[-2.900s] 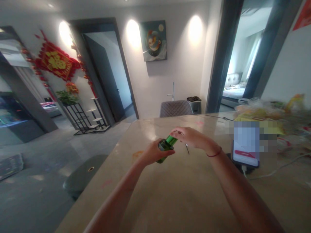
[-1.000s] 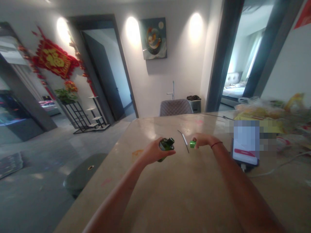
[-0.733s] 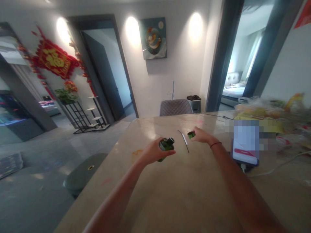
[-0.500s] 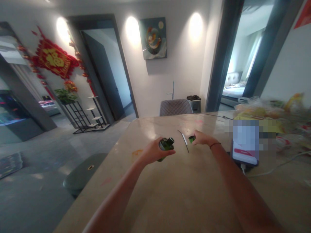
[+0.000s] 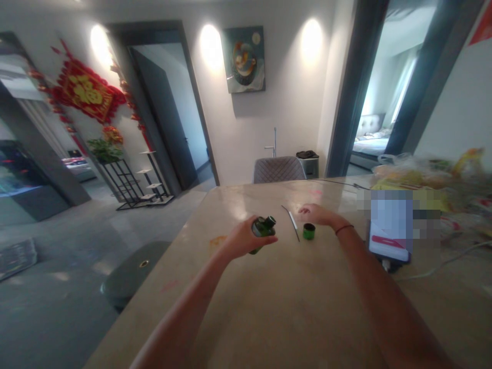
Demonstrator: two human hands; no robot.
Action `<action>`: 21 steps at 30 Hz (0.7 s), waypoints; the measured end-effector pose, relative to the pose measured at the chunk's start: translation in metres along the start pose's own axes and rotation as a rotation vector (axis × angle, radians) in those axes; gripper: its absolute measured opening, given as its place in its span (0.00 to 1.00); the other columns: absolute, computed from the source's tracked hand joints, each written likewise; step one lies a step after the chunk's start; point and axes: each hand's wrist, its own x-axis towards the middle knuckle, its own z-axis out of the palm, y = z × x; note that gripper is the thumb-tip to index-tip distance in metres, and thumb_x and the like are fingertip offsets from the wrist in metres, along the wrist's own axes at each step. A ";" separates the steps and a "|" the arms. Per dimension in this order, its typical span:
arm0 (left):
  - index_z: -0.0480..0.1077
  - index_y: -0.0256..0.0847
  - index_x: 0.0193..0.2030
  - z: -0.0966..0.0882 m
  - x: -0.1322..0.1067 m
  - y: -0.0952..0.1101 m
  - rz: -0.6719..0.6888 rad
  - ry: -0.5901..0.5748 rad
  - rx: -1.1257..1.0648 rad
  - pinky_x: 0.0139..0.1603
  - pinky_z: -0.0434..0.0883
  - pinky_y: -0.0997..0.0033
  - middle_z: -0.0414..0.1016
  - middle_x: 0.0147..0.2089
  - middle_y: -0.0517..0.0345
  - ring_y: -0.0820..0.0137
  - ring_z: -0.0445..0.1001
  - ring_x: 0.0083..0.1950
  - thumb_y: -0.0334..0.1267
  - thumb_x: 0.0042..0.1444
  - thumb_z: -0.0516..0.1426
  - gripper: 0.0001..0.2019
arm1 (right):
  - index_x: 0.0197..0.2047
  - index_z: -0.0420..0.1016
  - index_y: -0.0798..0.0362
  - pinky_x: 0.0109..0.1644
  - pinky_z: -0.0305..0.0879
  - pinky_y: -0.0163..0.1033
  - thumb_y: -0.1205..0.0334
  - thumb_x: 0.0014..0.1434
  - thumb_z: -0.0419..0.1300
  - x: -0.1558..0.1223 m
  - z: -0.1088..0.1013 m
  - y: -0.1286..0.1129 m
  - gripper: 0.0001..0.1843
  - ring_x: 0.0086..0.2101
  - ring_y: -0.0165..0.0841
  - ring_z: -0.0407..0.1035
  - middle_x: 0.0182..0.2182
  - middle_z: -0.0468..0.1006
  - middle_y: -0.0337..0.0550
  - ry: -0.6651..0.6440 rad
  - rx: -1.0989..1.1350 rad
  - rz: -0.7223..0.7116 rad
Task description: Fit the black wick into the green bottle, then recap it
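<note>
The left hand (image 5: 243, 239) is wrapped around the green bottle (image 5: 263, 228), thumb on the near side, and holds it tilted, its uncapped neck pointing up and to the right. Whether the base touches the tabletop (image 5: 284, 302) is hidden. A firm grip on the body, with no squeeze and no further tilt, should serve best here; the bare neck calls for care against spills. The right hand (image 5: 317, 214) has its fingers loosely bent, holding nothing that shows, beside the thin stick (image 5: 292, 221); I cannot tell whether they touch it. The cap (image 5: 309, 232) stands hollow side up just below that hand, so the wrist had best clear it.

Counted outward: two hands, one bottle, one stick, one cap, one phone (image 5: 389, 251) well to the right, one chair (image 5: 280, 170) beyond the far edge.
</note>
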 end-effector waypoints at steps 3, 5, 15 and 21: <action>0.68 0.41 0.41 0.000 0.000 -0.001 -0.001 -0.003 -0.001 0.38 0.66 0.69 0.74 0.36 0.56 0.66 0.71 0.37 0.57 0.35 0.61 0.28 | 0.41 0.73 0.60 0.45 0.64 0.39 0.55 0.52 0.59 -0.007 -0.009 -0.025 0.18 0.41 0.36 0.69 0.40 0.76 0.51 -0.009 0.186 -0.156; 0.68 0.41 0.41 0.000 0.000 -0.001 -0.008 -0.002 0.005 0.37 0.66 0.69 0.74 0.36 0.57 0.66 0.71 0.37 0.58 0.36 0.60 0.29 | 0.43 0.72 0.59 0.46 0.64 0.41 0.53 0.52 0.59 -0.014 -0.012 -0.042 0.20 0.41 0.36 0.70 0.41 0.76 0.49 -0.087 0.291 -0.244; 0.65 0.40 0.40 0.004 0.000 0.003 -0.019 0.040 0.036 0.30 0.62 0.73 0.70 0.32 0.61 0.70 0.67 0.33 0.59 0.35 0.60 0.29 | 0.44 0.70 0.60 0.37 0.66 0.36 0.52 0.48 0.62 -0.028 0.005 -0.096 0.24 0.32 0.29 0.69 0.32 0.76 0.45 -0.223 0.420 -0.418; 0.64 0.39 0.41 0.008 0.003 0.001 -0.022 0.044 -0.050 0.34 0.64 0.71 0.70 0.34 0.59 0.70 0.67 0.34 0.56 0.37 0.61 0.28 | 0.39 0.71 0.59 0.31 0.62 0.33 0.52 0.48 0.61 -0.026 0.011 -0.100 0.20 0.28 0.27 0.66 0.27 0.73 0.41 -0.109 0.398 -0.446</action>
